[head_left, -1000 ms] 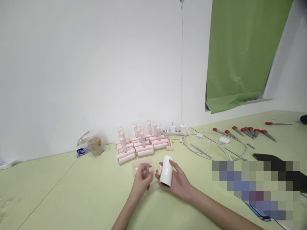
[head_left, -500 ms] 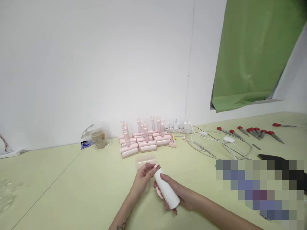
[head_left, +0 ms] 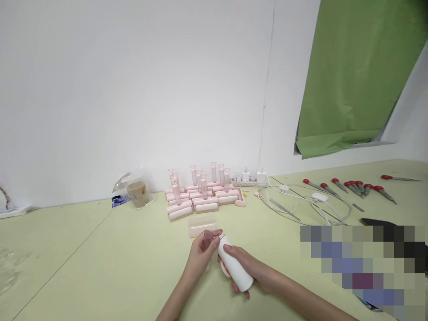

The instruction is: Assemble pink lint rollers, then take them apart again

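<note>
My right hand [head_left: 249,264] is wrapped round the white roll of a lint roller [head_left: 236,266], which slants down to the right. Part of its pink frame shows beneath the roll. Closed at the roll's upper end, my left hand [head_left: 203,250] has its thumb and forefinger against that end and a clear pinkish handle [head_left: 207,236] within its fingers. Whether handle and roll are joined is hidden by the fingers. Just beyond my left hand lies a translucent pale pink cover [head_left: 202,226]. Several assembled pink lint rollers [head_left: 205,205] with upright clear handles stand further back.
Behind the rollers is a power strip [head_left: 249,183] with chargers. White cables [head_left: 321,207] loop across the table to the right, near several red-handled screwdrivers [head_left: 354,187]. A roll of brown tape [head_left: 137,194] in plastic sits by the wall. Clear plastic pieces [head_left: 11,269] lie far left.
Both hands and the lint roller have shifted slightly to the right. The pale cover shows more fully beyond my left hand. Both hands keep their hold.
</note>
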